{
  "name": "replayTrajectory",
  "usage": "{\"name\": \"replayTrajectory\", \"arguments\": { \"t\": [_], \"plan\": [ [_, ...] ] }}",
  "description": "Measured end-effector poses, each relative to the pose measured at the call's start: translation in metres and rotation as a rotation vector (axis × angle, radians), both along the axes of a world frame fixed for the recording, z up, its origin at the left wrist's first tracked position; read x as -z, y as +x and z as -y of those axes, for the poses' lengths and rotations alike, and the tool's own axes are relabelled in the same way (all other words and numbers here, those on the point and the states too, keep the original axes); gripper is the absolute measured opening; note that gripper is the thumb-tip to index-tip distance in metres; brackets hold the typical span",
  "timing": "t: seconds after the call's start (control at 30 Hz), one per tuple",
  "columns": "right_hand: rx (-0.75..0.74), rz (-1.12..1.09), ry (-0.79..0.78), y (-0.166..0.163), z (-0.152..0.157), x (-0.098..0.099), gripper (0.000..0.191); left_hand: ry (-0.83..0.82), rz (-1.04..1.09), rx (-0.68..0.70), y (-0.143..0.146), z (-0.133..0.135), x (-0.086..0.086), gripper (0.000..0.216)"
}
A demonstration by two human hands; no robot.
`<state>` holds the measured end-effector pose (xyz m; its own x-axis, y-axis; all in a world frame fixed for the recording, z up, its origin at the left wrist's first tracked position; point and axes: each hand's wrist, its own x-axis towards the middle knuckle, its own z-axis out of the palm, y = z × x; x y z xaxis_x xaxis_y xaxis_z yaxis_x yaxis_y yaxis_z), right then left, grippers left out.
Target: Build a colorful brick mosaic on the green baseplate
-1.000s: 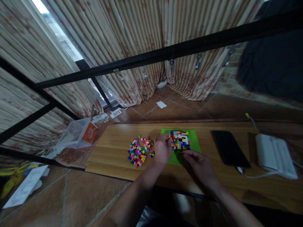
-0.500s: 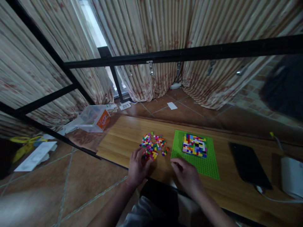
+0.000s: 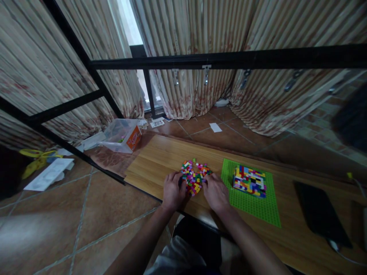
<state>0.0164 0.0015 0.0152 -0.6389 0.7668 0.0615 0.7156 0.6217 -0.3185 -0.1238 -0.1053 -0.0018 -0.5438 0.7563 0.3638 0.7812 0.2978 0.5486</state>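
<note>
A loose pile of small multicoloured toy bricks [image 3: 195, 182] lies on the wooden table between my two hands. My left hand [image 3: 172, 192] rests at the pile's left edge, fingers bent and the thumb apart from them; no brick shows in its grasp. At the right edge, my right hand [image 3: 216, 192] has its fingertips drawn together among the bricks, and what they pinch is hidden. To the right, a block built of many coloured bricks [image 3: 250, 181] stands on a green studded baseplate [image 3: 252, 208].
A black phone [image 3: 321, 214] with a white cable lies on the table [image 3: 155, 160] at the right. Beyond the left end, a clear plastic box [image 3: 119, 135] with an orange label sits on the floor. Black metal bars [image 3: 200, 62] cross above, before striped curtains.
My right hand has moved left from beside the baseplate to the brick pile. The left hand stays at the pile's left side. The view has shifted, so the table items appear further right.
</note>
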Motion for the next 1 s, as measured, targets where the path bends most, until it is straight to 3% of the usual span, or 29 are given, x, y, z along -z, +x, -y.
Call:
{"name": "replayTrajectory", "arguments": {
  "t": [0.17,0.3,0.43,0.57,0.77,1.0],
  "plan": [
    [-0.021,-0.125,-0.032,0.003,0.001,-0.001,0.017,-0.020,-0.011,-0.002,-0.003,-0.004,0.001,0.023],
    [0.022,-0.430,-0.170,0.021,0.007,-0.002,0.015,-0.001,-0.005,0.018,-0.007,-0.006,0.002,0.020],
    [0.193,-0.715,-0.362,0.056,0.009,-0.002,0.016,0.034,-0.003,0.033,-0.009,-0.007,0.005,0.021],
    [0.399,-0.897,-0.432,0.097,0.006,-0.002,0.020,0.045,0.018,0.007,-0.009,-0.007,0.008,0.021],
    [0.697,-0.976,-0.499,0.145,-0.005,0.000,0.033,0.068,0.046,-0.014,-0.010,-0.004,0.011,0.021],
    [0.753,-0.957,-0.373,0.172,-0.030,0.003,0.040,0.102,0.021,-0.044,-0.012,-0.002,0.016,0.024]
  ]
}}
